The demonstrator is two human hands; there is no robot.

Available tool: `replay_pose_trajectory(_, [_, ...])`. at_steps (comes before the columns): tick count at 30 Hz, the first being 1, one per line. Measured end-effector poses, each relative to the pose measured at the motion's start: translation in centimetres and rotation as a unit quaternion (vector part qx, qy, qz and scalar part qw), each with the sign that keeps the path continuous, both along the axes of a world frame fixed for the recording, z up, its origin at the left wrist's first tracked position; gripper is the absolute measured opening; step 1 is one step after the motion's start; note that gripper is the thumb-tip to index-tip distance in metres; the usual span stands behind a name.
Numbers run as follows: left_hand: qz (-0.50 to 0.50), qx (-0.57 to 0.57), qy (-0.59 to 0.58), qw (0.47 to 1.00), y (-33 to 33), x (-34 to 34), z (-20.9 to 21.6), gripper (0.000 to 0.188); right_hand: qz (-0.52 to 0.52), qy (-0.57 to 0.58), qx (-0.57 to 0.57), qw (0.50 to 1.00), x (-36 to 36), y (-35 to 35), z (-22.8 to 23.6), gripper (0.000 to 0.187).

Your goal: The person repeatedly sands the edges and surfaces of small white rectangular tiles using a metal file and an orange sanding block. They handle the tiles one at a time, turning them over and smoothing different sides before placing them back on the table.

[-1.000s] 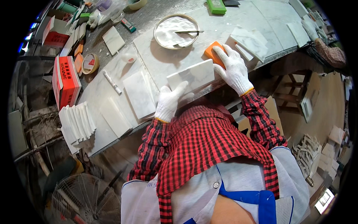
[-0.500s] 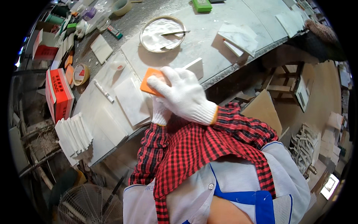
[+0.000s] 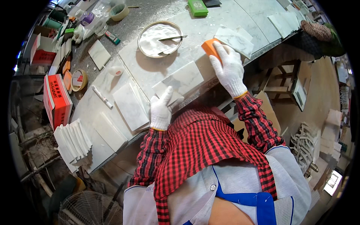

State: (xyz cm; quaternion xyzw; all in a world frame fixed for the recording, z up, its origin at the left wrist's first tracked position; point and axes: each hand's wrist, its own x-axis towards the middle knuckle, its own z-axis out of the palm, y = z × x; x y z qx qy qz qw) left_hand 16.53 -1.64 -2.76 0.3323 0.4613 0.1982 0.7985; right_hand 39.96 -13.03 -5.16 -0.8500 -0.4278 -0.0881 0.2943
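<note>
Orange block swung right from over the left hand, now gripped in the right hand. Left one's pinching the white tile near the tabletop front edge, thumb on top, probably for a steady hold.

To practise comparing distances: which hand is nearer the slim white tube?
Left: the left hand is right of the tube, past white slabs; the right hand is much farther right.

The right hand carried the orange block rightward from above the left hand, uncovering more of the white tile.
</note>
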Motion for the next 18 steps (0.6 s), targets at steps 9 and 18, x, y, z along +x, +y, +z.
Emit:
replay_pose_trajectory(9, [0.056, -0.102, -0.207, 0.971, -0.1, -1.1, 0.5, 0.047, 0.035, 0.082, 0.077, 0.993, -1.7, 0.9, 1.0, 0.042])
replay_pose_trajectory(18, [-0.121, -0.246, -0.362, 0.891, 1.0, -1.8, 0.2, 0.07, 0.203, 0.559, 0.158, 0.788, -1.1, 3.6, 2.1, 0.036])
